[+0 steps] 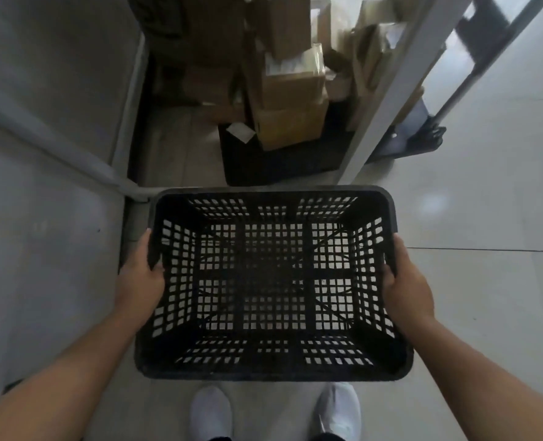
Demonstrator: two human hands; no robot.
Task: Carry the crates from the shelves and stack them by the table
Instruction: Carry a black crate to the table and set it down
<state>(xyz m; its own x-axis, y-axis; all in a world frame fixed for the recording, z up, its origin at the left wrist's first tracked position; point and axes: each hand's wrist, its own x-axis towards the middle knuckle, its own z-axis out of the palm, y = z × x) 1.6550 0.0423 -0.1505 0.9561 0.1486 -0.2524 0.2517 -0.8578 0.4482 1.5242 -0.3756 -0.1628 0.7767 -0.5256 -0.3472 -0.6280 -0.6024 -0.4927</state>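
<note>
**Me:** Crate [271, 281], black and empty, is up off the floor in front of me, over my shoes [211, 409]. My left hand [141, 281] grips its left rim, thumb hooked inside the wall. My right hand [407, 281] does the same on the right rim. Both are clamped on it, 1 crate between 2 hands.

**Other:** So how far along are you?

**Me:** Mid-carry, I judge. This crate is in my hands, so it is not stacked yet. I see no stack anywhere in view, so I cannot tell how many are already moved.

**Other:** Is the table close?

**Me:** A grey slab [50, 154] runs along my left, with a pale tube [60, 148] slanting across it. That may be the table, but I cannot be sure. Its edge lies just beside the crate's left rim.

**Other:** And ahead?

**Me:** A white post [388, 90] leans up on the right. Behind it sit cardboard boxes [289, 103] piled in a dark bin [283, 163]. That bin looks like another crate, though it is full, and I cannot say whether it counts.

**Other:** What is left, then?

**Me:** Setting this 1 down by the table, at least. The bare floor [486, 202] to my right looks free. Any crates on the shelves are out of view.
</note>
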